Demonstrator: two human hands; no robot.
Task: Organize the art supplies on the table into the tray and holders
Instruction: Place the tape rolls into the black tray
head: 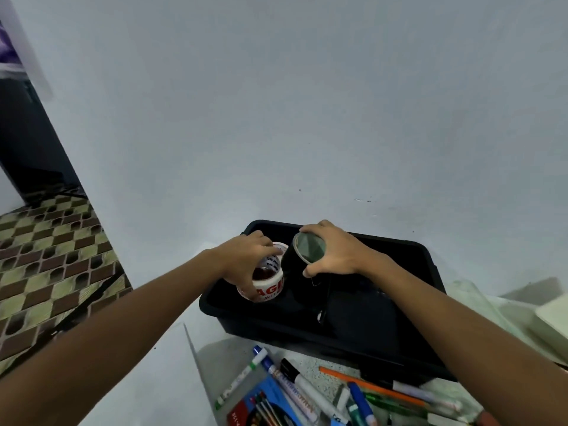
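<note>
wall (307, 103): pale, plain | floor (52, 247): checkered tiles | doorway (27, 142): dark

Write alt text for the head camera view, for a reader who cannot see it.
Over a black tray, the left hand grips a white printed tape roll and the right hand grips a black tape roll. Markers and pens lie loose on the table in front of the tray.
</note>
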